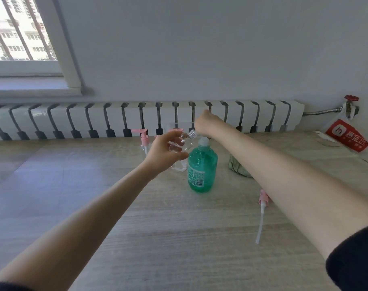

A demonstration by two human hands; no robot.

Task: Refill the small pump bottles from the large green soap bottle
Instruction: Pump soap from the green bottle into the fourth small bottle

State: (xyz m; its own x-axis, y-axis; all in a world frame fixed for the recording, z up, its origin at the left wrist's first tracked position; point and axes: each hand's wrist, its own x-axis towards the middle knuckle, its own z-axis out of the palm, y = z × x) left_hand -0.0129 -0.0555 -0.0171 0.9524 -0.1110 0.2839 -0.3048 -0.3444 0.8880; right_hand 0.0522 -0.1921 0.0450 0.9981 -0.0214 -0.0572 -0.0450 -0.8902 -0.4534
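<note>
Apparently little is done: the left hand [166,152] is gripping an empty small bottle [186,145], tilted just beside the capped green soap bottle [202,169]. The right hand [204,124] is reaching behind, its fingers hidden. One pump [262,206] is lying loose; all pouring is remaining.

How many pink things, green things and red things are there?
Pink: 3 (standing bottle's pump, half-hidden pump, loose pump)
Green: 2 (soap bottle, cloth)
Red: 2 (bag, valve handle)
Total: 7
</note>
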